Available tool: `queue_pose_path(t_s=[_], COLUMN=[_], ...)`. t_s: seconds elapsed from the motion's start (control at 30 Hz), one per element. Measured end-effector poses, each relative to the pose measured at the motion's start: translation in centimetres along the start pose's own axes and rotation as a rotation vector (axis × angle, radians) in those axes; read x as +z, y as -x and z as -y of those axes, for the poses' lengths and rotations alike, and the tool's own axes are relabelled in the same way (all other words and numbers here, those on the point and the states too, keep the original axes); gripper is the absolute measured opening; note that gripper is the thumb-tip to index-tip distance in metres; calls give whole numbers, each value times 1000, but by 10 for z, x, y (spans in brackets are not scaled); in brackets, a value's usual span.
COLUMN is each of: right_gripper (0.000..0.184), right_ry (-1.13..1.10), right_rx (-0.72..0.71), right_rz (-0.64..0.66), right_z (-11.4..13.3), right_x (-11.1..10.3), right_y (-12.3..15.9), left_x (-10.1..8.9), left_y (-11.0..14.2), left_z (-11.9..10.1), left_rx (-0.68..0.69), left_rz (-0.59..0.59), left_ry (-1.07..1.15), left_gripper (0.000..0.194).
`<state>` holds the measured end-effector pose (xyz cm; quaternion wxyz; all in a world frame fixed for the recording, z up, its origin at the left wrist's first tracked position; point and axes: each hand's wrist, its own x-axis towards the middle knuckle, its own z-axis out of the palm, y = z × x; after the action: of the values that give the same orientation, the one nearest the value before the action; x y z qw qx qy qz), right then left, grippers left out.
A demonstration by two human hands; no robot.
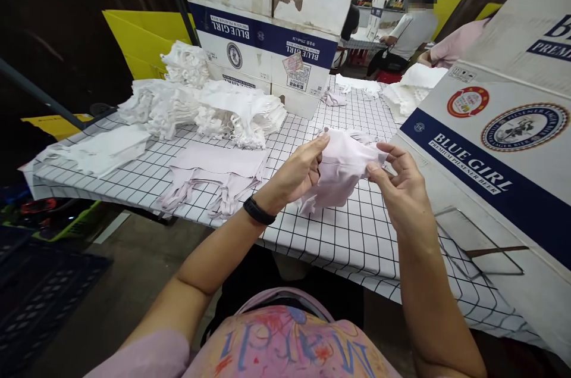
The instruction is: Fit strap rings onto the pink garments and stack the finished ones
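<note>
A pale pink strappy top (342, 172) is stretched between my two hands, just above the checked tablecloth (285, 229). My left hand (302, 171), with a black band at the wrist, pinches its upper left edge. Its right end is pinched between the thumb and fingers of my right hand (401, 184). The lower part of the top hangs in loose folds. To the left, more pale pink strappy tops (216, 161) lie flat with their straps towards the front edge.
Bundled white garments (156, 105) are piled at the back left, with flat white pieces (104, 152) nearer. An upright carton (267, 33) stands behind; another carton (499, 128) leans at right beside a wire frame (482, 241). Other people (413, 33) sit farther back.
</note>
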<state>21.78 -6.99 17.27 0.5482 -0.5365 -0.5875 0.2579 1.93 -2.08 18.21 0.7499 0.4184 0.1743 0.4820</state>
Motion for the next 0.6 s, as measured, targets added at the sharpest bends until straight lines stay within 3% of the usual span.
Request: queue_pose_path(t_s=[0.07,0.17,0.3,0.4,0.6], right_gripper=[48,37,27,17,7], right_ry=[205,506,655,687,676], right_rx=[-105,-352,-591,-636,-696], right_rz=[-85,-227,-35,23,72], right_z=[2,11,21,23,24], right_x=[1,4,13,17,14], right_y=[1,5,6,3,-2], left_x=[-1,-1,3,7,8], left_y=[-2,-4,-3,-2,-4], left_z=[-2,-3,-3,-4,-5], left_rx=[-35,-109,-220,-245,-212], left_rz=[1,-2,64,115,50], left_ry=[-29,-33,-4,-51,-182], left_gripper=[35,38,47,56,61])
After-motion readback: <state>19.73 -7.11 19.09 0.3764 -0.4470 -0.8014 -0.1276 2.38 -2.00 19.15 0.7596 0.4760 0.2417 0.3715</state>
